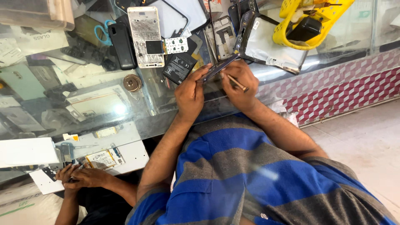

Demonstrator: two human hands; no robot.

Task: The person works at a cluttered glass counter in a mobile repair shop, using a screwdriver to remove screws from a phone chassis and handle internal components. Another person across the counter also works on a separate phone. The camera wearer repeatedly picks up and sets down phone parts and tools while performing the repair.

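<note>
A silver foil pouch (273, 46) lies beside a black labelled battery (178, 66) and a cracked screen frame (146, 36)

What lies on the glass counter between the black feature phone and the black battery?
In the head view, a stripped phone frame, face scratched and silvery, lies between the black feature phone and the black battery, with a small green circuit board beside it.

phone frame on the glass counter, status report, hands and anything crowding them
Left hand grips dark phone frame. Right hand holds thin tool against it. Black battery lies close beside; another person's hands work apart.
</note>
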